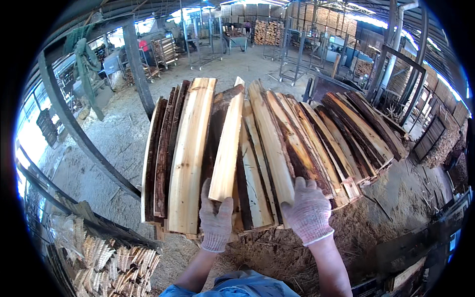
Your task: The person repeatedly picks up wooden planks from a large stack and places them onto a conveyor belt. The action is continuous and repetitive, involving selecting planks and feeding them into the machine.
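In front of me lies a wide stack of sawn wooden boards [190, 158], several with dark bark edges. My left hand [216, 225], in a pale knitted glove, is closed around the near end of a light plank [228, 153]. This plank lies tilted on top of the others, its far end leaning right. My right hand [310, 210], gloved alike, is closed at the near end of another pale board [271, 141], thumb at its end and fingers along its right edge. Parts of the fingers on both hands are hidden.
Bark-edged slabs [354, 128] fill the stack's right side. Dark metal frame bars [91, 148] stand at left. Broken wood pieces [111, 262] are piled at lower left. Sawdust covers the floor [114, 143]. Wheeled racks [294, 57] and a cart [236, 42] stand farther back.
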Available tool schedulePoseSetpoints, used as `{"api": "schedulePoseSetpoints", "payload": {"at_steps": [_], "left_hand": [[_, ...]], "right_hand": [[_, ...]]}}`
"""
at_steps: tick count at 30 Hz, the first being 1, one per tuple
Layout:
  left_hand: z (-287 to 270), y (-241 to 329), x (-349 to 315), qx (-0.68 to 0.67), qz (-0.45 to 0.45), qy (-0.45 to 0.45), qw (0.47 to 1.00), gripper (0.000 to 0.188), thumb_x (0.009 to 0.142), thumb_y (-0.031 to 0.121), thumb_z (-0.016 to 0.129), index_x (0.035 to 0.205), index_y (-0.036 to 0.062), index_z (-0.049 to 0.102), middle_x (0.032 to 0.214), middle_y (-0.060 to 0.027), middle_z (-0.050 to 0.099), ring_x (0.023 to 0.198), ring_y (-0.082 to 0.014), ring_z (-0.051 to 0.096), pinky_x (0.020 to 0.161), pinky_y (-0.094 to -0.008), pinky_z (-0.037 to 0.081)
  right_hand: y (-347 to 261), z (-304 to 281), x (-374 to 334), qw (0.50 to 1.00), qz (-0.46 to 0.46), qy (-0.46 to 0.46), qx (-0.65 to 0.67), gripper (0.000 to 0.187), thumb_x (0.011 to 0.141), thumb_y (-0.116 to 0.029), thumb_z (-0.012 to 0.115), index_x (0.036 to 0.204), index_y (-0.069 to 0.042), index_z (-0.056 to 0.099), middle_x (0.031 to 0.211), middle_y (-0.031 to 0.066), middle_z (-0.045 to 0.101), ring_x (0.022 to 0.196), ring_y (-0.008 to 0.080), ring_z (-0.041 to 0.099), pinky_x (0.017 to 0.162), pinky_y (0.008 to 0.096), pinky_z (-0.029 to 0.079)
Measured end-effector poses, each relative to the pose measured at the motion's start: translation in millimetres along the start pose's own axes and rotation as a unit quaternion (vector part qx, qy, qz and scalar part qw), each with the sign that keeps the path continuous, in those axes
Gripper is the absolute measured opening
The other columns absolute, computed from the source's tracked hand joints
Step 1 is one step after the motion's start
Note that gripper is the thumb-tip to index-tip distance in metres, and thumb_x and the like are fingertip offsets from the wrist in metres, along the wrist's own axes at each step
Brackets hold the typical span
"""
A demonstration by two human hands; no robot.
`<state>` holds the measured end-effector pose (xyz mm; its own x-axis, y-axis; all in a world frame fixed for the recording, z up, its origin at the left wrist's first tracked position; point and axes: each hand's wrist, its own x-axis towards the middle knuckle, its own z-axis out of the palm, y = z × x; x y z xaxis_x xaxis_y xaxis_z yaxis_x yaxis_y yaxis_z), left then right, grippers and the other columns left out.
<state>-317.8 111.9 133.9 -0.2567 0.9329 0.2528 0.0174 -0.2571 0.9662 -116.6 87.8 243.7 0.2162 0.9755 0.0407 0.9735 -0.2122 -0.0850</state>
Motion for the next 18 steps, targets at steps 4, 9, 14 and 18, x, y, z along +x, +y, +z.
{"api": "schedulePoseSetpoints", "payload": {"at_steps": [4,9,14,18], "left_hand": [[0,2,-4,0.156,0.125,0.017,0.98,0.074,0.096,0.022,0.068,0.156,-0.002,0.034,0.132,-0.0215,0.058,0.114,-0.028,0.058,0.096,-0.037,0.048],[9,30,-20,0.233,0.191,-0.025,0.953,0.075,0.088,0.017,0.072,0.154,0.003,0.039,0.143,-0.0272,0.051,0.138,-0.0439,0.046,0.116,-0.0486,0.038],[9,39,-46,0.333,0.319,-0.112,0.881,0.064,0.087,0.028,0.077,0.141,0.0058,0.054,0.135,-0.0195,0.06,0.12,-0.0378,0.059,0.104,-0.0479,0.049],[12,59,-75,0.132,-0.001,-0.362,0.923,0.054,0.091,0.041,0.076,0.128,0.0033,0.064,0.116,-0.0148,0.072,0.104,-0.024,0.071,0.091,-0.0378,0.056]], "right_hand": [[-6,4,-4,0.996,-0.015,-0.07,0.055,0.068,0.091,-0.034,0.072,0.138,0.001,0.036,0.104,0.0232,0.069,0.087,0.0378,0.075,0.075,0.0449,0.062],[28,22,-6,0.979,-0.027,0.047,0.197,0.062,0.09,-0.024,0.066,0.14,0.006,0.046,0.083,0.0267,0.071,0.08,0.0426,0.073,0.074,0.0506,0.059],[18,8,-77,0.96,-0.006,0.036,0.278,0.057,0.082,-0.019,0.07,0.135,-0.004,0.053,0.081,0.0214,0.069,0.077,0.0412,0.071,0.069,0.0498,0.057],[10,32,-119,0.989,-0.004,0.08,0.127,0.059,0.075,-0.023,0.077,0.128,-0.006,0.059,0.093,0.0118,0.073,0.078,0.0377,0.071,0.064,0.045,0.057]]}}
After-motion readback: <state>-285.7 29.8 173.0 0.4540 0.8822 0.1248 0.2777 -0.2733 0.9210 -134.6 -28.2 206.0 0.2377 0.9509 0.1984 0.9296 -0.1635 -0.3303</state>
